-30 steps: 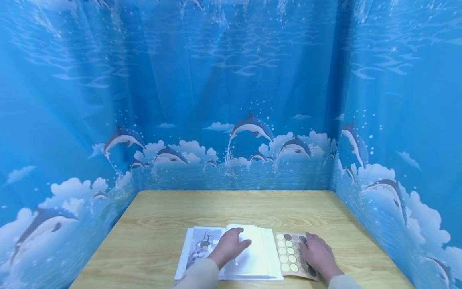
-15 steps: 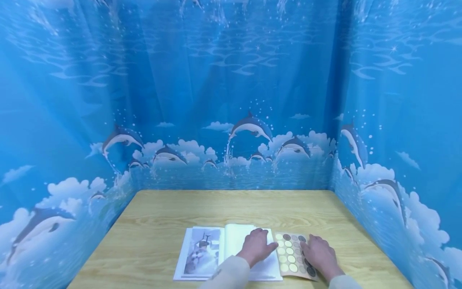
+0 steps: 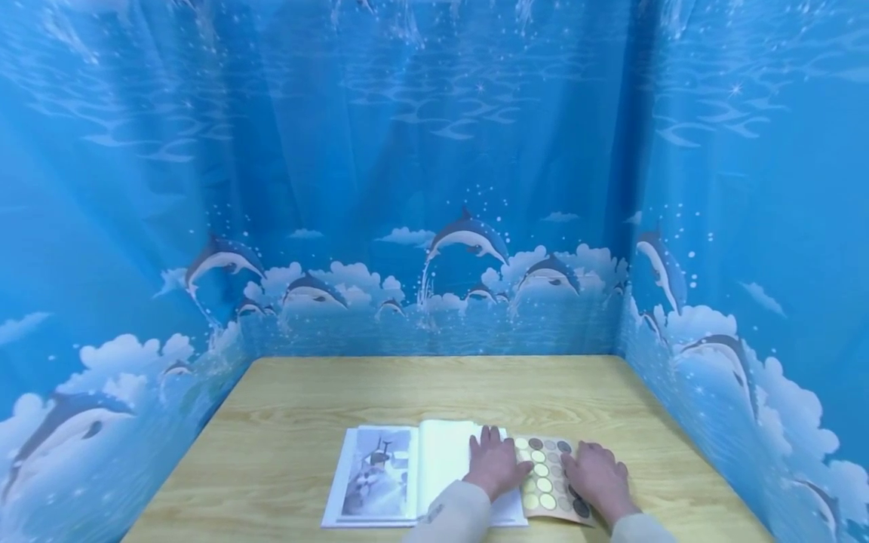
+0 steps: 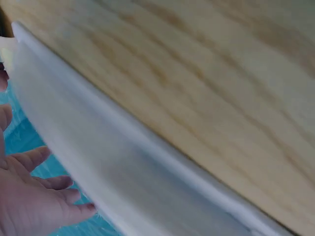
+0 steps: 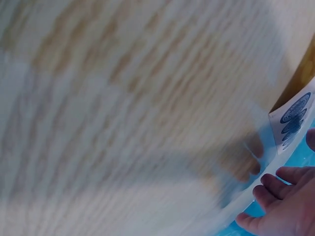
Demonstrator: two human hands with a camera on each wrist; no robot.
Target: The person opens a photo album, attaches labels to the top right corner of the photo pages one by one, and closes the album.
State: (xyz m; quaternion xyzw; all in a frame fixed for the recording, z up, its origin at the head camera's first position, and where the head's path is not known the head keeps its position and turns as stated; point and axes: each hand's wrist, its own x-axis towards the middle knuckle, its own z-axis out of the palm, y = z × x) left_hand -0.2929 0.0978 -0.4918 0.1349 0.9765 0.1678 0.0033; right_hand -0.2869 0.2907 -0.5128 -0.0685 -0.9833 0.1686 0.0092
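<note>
An open book (image 3: 437, 464) lies near the front of the table, with a greyish-purple picture on its left page and a plain white right page. My left hand (image 3: 495, 464) rests over the book's right edge, fingers spread, thumb reaching over a sheet of round stickers (image 3: 548, 483). That tan sheet carries rows of pale gold, beige and dark circles. My right hand (image 3: 599, 477) is at the sheet's right edge, covering part of it. In the right wrist view, its loosely bent fingers (image 5: 275, 191) are by the tabletop, below the sheet's corner with dark round patterns (image 5: 295, 115).
The wood-grain table (image 3: 421, 388) extends behind and to both sides of the book. Blue curtains (image 3: 434, 151) printed with dolphins and clouds enclose the back and sides. In the left wrist view, the book's white edge (image 4: 123, 142) crosses the tabletop.
My left hand has moved right, from above the middle of the book to its right edge beside the sticker sheet. The right hand has stayed almost in place.
</note>
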